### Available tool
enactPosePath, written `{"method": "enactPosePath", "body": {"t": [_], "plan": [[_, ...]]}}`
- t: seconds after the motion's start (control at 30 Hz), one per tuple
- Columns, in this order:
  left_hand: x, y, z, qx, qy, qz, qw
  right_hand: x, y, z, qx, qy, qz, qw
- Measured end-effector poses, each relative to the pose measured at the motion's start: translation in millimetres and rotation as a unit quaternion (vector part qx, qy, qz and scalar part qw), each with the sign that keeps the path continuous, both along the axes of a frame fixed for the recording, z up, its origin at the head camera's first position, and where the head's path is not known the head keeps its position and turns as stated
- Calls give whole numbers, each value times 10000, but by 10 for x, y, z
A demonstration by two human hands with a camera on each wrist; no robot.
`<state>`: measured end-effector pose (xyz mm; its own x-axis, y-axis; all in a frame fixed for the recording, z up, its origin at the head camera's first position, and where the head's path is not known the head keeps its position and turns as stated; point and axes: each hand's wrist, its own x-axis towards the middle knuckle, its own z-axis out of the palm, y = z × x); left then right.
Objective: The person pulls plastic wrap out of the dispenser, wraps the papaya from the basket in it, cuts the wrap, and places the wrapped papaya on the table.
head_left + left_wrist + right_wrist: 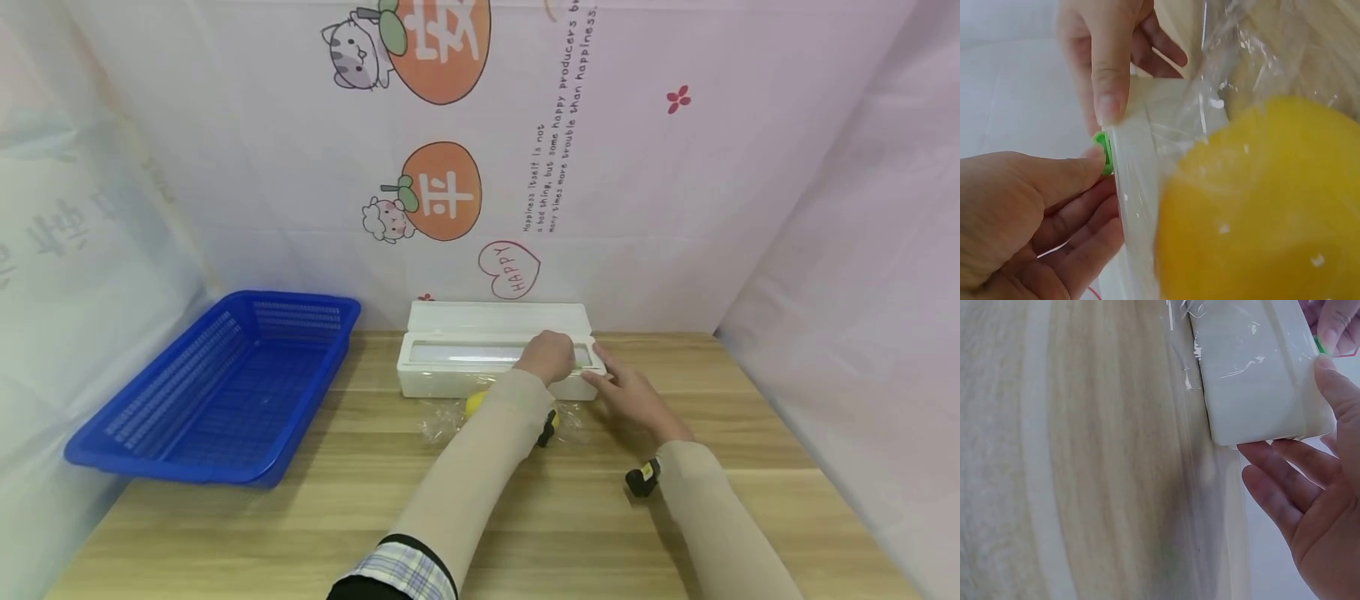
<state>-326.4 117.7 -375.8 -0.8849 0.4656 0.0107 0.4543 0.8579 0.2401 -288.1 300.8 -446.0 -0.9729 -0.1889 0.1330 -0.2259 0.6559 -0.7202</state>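
Beige left sleeve [480, 462] is lying nearest the head camera, slanting over the wood table [585, 542] toward a long white box [427, 383]. Box is standing near the table's far edge, lid [498, 317] tilting up at the back. Clear film [442, 421] is spreading in front, over a yellow thing [474, 404] that the arm is partly hiding.

Handling: box is looking light and stiff, probably smooth plastic, so likely sliding if pushed; bracing one end across its width is seeming the best hold. Green piece [1107, 153] on the top edge is looking small and hard, so calling for a fingertip pinch. Film is looking limp, clingy, easy to tear. Yellow thing's weight: can't tell.

Pose: right hand [633, 396] is clamping the box's right end, thumb resting at the near top edge, fingers wrapping the end face. Left hand [547, 357] is bending over the box top, thumb and fingers closing together on the green piece, just beside the right thumb. Blue basket [210, 477] is sitting off left, well apart.
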Motion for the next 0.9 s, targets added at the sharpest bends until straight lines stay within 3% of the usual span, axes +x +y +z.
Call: {"method": "enactPosePath", "body": {"t": [0.17, 0.27, 0.7, 0.9], "plan": [[17, -92, 13, 447, -321, -81, 9985, -10, 8, -19, -34, 60, 46, 10000], [36, -134, 12, 506, -205, -60, 9985, -19, 8, -33, -58, 59, 30, 10000], [66, -291, 50, 287, 44, -81, 9995, 9, -8, -11, -18, -45, -36, 10000], [77, -315, 72, -58, 181, 6, 9998, 17, -8, 2, -86, -12, -28, 10000]]}}
